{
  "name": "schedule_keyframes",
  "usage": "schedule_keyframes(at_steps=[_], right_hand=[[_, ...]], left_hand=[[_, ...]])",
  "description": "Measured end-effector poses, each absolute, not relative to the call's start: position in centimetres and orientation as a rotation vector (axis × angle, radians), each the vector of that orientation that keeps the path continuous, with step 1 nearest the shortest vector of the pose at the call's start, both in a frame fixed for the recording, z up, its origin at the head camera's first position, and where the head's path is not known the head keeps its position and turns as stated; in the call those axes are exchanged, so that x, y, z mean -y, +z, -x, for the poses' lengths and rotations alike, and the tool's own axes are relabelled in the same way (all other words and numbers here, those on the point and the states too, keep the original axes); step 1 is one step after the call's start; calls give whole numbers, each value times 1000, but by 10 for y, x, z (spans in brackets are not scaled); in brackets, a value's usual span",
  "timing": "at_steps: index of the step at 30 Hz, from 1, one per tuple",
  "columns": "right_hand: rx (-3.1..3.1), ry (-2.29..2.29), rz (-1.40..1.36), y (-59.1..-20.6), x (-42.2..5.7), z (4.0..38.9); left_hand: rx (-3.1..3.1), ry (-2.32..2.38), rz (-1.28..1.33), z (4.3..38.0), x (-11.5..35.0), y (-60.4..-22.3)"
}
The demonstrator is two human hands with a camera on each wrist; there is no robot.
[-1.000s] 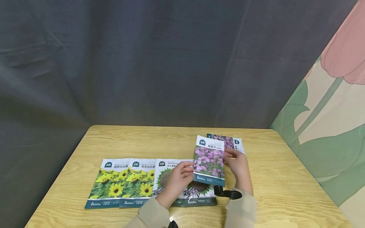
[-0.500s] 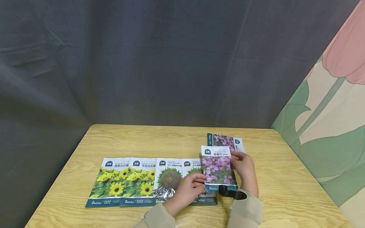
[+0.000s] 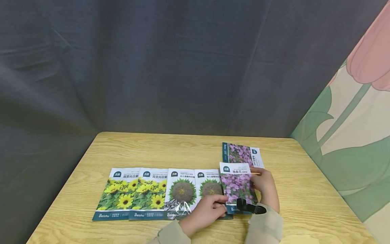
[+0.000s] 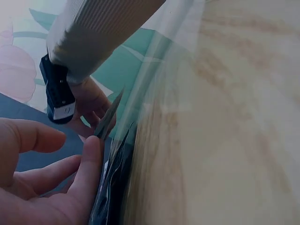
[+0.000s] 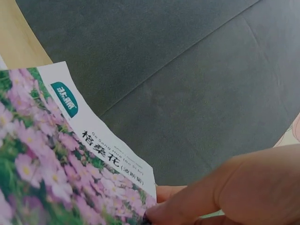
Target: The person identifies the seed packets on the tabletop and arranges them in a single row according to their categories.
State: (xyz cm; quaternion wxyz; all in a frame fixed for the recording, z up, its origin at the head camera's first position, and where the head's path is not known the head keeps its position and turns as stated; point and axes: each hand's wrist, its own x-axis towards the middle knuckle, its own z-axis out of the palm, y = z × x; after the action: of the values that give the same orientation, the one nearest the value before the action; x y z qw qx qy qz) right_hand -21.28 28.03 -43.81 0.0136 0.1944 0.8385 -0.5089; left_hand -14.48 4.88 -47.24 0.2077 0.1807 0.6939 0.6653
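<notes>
A seed packet with pink flowers (image 3: pixel 236 186) stands slightly raised at the right end of a row of packets. My right hand (image 3: pixel 265 184) pinches its right edge between thumb and fingers; in the right wrist view the thumb lies on the printed front of the pink-flower packet (image 5: pixel 61 164). My left hand (image 3: pixel 208 211) is at the packet's lower left edge. Seen from the left wrist, one fingertip of the left hand (image 4: pixel 51 173) touches the packet's edge, with the thumb held apart. Under the left hand lies a sunflower-head packet (image 3: pixel 210 188), its lower part covered.
Another sunflower-head packet (image 3: pixel 182 191) and two yellow-flower packets, one at the far left (image 3: pixel 118 196) and its neighbour (image 3: pixel 150 195), continue the row. A second pink-flower packet (image 3: pixel 239 154) lies sideways behind. A dark curtain (image 3: pixel 182 67) hangs beyond the wooden table (image 3: pixel 158 145).
The pink-flower packet has come down and to the right, from over the sunflower-head packets to the row's right end. Both hands moved along with it.
</notes>
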Motion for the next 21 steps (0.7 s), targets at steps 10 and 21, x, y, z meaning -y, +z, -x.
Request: schedule_keyframes(at_steps=[10, 21], right_hand=[[-2629, -1495, -585, -444, -280, 214], [-2655, -1427, -621, -445, -277, 212]], left_hand=[[-1979, 1819, -532, 141, -53, -475], [-2104, 1759, -609, 142, -50, -476]])
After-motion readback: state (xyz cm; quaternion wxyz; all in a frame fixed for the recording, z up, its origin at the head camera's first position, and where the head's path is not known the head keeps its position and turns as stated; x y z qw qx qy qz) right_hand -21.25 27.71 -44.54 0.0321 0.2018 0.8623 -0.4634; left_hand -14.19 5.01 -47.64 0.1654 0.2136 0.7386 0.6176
